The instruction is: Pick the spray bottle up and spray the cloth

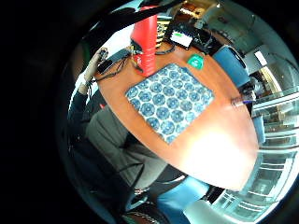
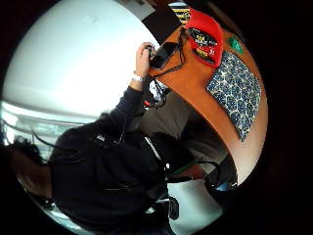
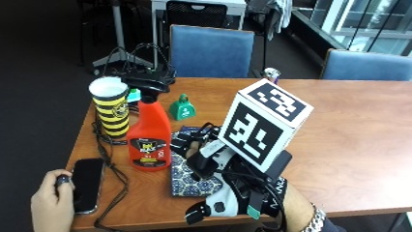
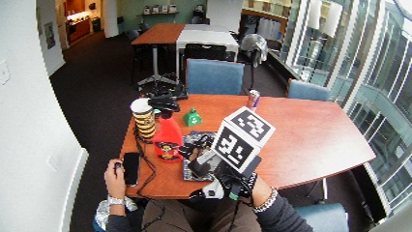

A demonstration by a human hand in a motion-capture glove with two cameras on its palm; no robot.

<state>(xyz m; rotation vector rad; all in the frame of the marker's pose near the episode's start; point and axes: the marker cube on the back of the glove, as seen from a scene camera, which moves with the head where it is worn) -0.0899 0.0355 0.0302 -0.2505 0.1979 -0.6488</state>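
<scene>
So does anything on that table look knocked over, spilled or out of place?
Nothing stands out. The red spray bottle stands upright beside the patterned cloth, which lies flat on the table. The striped cup is upright too, and no spill shows. The gloved right hand hovers over the cloth, holding nothing.

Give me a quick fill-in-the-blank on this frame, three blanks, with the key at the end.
1. The red spray bottle stands upright on the table, beside the ____ patterned cloth.
2. The gloved right hand is over the cloth and does not yet ____ the bottle.
3. The bare left hand rests next to a black ____ near the table's edge.

Missing words: blue; hold; phone
</scene>
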